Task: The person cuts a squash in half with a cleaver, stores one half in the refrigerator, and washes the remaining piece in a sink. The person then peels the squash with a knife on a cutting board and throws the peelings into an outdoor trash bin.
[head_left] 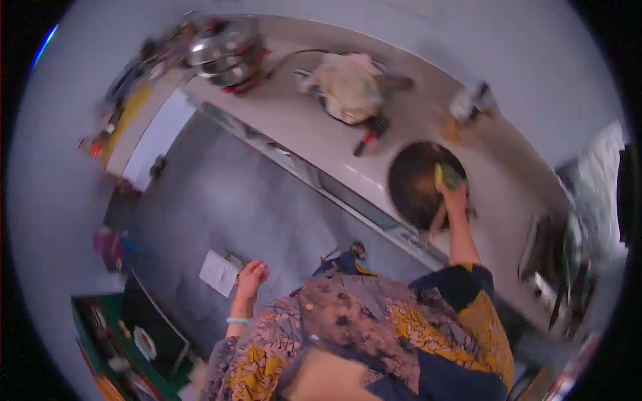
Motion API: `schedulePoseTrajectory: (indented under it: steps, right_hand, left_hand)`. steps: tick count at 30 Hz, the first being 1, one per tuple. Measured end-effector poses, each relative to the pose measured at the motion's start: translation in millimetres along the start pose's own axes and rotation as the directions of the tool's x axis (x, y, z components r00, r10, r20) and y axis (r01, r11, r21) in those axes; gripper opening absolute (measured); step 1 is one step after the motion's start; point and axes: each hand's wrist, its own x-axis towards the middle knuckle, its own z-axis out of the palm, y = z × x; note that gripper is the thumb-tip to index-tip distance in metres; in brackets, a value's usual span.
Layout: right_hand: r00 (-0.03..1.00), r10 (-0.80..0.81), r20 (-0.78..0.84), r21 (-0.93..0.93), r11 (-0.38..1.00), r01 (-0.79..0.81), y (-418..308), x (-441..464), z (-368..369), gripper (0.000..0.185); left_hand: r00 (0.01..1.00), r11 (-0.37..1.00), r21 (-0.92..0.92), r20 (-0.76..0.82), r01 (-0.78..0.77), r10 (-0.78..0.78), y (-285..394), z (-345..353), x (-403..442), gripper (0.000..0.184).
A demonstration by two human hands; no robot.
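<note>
My right hand (453,192) reaches over a dark round wok (414,180) on the counter. Its fingers are wrapped round a yellow and green sponge-like thing (449,176), held inside the wok. A pale handle-like part lies beside the wrist at the wok's near rim. My left hand (253,274) hangs over the floor, away from the counter, with a light bracelet on the wrist. Its fingers are curled together, and no object can be made out in them.
A steel steamer pot (224,57) stands at the counter's far left. Cloths (351,87) lie piled near a red and black handle (366,140). Behind the wok is a blurred white item (468,103). A green-edged table (100,341) stands lower left.
</note>
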Motion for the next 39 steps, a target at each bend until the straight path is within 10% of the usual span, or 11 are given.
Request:
schedulePoseTrajectory:
  steps: [6, 10, 12, 15, 20, 21, 28, 39]
  right_hand:
    - [0.99, 0.069, 0.123, -0.31, 0.95, -0.028, -26.0, 32.7, 16.0, 0.088]
    - [0.999, 0.042, 0.024, -0.22, 0.975, -0.035, 26.2, 59.7, 37.1, 0.057]
    - [0.97, 0.23, 0.079, 0.108, 0.965, -0.238, 48.9, 68.3, 49.2, 0.051]
    - [0.868, 0.452, 0.205, 0.394, 0.774, -0.496, -111.7, -15.0, 36.5, 0.059]
    - [0.751, 0.122, 0.649, 0.636, 0.454, -0.624, -187.6, -73.1, 137.8, 0.05]
    - [0.731, 0.017, 0.682, 0.669, 0.389, -0.633, -219.8, -86.6, 167.0, 0.049]
    - [0.526, -0.114, 0.843, 0.508, 0.491, -0.708, -499.2, -157.5, 370.6, 0.049]
    - [0.256, -0.471, 0.844, 0.507, 0.546, -0.667, -814.1, -195.1, 536.5, 0.049]
  left_hand:
    - [0.971, 0.961, -0.253, -0.18, 0.111, -0.159, -69.5, -23.7, -7.7, 0.041]
    - [0.93, 0.922, -0.326, -0.227, 0.207, -0.289, -96.7, -46.7, -11.8, 0.041]
    - [0.911, 0.894, -0.387, -0.24, 0.226, -0.334, -89.1, -60.6, -11.9, 0.042]
    - [0.909, 0.865, -0.463, -0.247, 0.193, -0.335, -72.0, -100.0, 25.4, 0.041]
    - [0.907, 0.9, -0.386, -0.275, 0.201, -0.32, 43.2, -187.3, 128.9, 0.036]
    - [0.97, 0.978, -0.187, -0.207, 0.091, -0.129, 43.5, -219.1, 174.1, 0.038]
    - [0.976, 0.986, -0.102, 0.164, -0.131, 0.146, 306.6, -259.8, 281.4, 0.056]
    - [0.842, 0.774, -0.628, 0.373, -0.079, 0.389, 470.7, -344.8, 422.1, 0.053]
